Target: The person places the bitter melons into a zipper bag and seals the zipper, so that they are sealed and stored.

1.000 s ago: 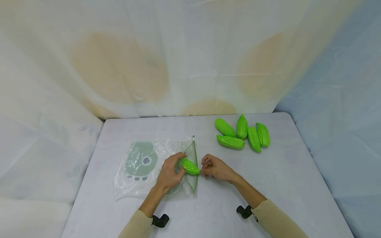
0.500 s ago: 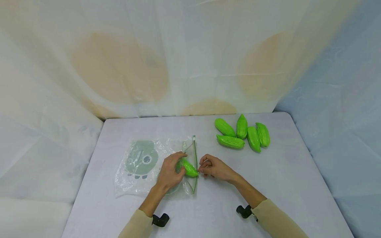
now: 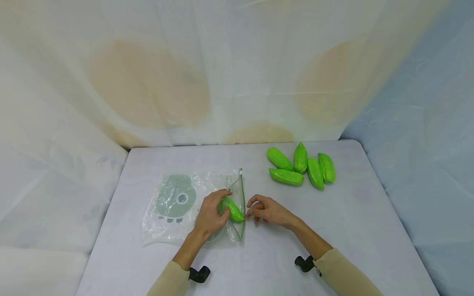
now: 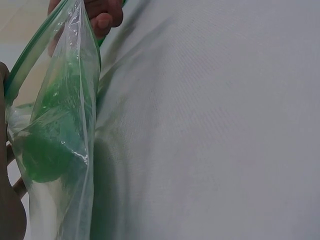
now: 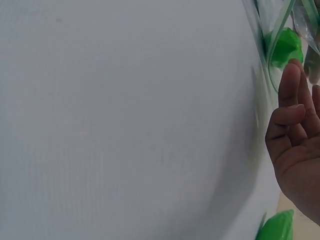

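Observation:
A clear zip bag (image 3: 218, 181) with a green dinosaur-like print lies flat on the left of the table, its mouth facing right. My left hand (image 3: 212, 209) holds the bag's raised mouth edge, thumb and fingers spread apart. Inside the mouth lies a bright green, ridged bitter melon (image 3: 235, 211), its pointed tip close to the green zip strip (image 3: 242, 193). Through the plastic the melon's rounded end (image 4: 47, 157) shows in the left wrist view. Just right of the tip is my right hand (image 3: 268, 211), fingers loosely bent and holding nothing.
Several more bitter melons (image 3: 286, 176) lie grouped at the table's back right. White table cover (image 3: 333, 222) extends around the bag. Curtains (image 3: 237, 82) hang behind and on both sides. Each wrist carries a small black camera (image 3: 200, 274).
The bitter melon has slid left and slightly down, further into the bag's mouth. My right hand has let go of its tip and drawn slightly away. My left hand stays in place.

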{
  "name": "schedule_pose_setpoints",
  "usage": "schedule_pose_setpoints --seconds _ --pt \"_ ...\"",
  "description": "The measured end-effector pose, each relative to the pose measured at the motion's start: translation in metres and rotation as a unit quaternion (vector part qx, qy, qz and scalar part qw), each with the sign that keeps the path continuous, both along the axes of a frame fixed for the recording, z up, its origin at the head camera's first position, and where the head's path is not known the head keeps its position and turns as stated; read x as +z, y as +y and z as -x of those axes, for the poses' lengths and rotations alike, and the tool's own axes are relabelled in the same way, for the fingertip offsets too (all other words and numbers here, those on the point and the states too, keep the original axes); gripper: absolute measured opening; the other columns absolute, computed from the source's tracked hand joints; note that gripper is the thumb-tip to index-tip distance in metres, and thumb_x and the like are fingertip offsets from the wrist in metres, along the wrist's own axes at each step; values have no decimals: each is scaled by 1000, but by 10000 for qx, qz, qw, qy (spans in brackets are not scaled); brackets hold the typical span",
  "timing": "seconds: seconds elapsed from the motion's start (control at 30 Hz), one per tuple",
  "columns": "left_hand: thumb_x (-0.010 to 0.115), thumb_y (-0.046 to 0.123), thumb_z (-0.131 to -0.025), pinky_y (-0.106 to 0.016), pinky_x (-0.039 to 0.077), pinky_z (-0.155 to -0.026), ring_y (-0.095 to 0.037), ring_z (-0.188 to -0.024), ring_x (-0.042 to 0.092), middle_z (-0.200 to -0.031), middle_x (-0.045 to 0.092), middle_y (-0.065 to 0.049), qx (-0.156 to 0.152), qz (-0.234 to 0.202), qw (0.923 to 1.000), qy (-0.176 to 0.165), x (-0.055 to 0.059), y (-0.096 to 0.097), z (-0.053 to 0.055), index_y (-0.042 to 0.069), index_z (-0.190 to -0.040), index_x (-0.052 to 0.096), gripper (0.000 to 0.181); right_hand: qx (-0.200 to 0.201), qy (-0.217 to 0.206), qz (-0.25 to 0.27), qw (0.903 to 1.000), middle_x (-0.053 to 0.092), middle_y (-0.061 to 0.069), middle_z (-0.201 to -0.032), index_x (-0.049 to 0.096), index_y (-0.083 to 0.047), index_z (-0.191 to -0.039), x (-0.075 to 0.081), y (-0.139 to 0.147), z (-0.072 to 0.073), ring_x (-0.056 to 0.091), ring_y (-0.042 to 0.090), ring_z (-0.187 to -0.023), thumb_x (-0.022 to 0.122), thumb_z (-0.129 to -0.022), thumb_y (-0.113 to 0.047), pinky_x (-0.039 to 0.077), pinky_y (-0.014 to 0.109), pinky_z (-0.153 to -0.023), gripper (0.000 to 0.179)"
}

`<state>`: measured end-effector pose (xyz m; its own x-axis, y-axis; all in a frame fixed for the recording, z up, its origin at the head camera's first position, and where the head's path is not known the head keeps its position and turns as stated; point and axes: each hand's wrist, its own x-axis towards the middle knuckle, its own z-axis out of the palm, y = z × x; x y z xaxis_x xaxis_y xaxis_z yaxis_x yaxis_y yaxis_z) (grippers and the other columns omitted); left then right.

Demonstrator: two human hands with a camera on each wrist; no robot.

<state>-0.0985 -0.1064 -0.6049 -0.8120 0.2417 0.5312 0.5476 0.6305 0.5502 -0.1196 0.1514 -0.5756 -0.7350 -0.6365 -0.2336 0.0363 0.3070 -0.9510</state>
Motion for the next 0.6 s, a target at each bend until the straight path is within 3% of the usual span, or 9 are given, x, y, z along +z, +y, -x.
schedule_pose_setpoints --seconds 0.33,0.6 --pt "65 13 -78 -47 47 -103 -24 -123 61 -125 69 -1 5 -52 10000 5 0 0 -1 15 -123 67 45 -585 406 -197 9973 72 19 -110 54 0 -128 18 33 14 65 38 -85 56 -104 -23 45 24 -59 34" --pt "63 15 -80 -44 45 -106 -22 -126 59 -127 68 0 42 -24 9998 -176 0 0 -2 16 -124 67 45 -1308 857 -440 9867 65 25 -117 56 -3 -129 39 68 31 63 36 -89 57 -103 -26 48 31 -60 34"
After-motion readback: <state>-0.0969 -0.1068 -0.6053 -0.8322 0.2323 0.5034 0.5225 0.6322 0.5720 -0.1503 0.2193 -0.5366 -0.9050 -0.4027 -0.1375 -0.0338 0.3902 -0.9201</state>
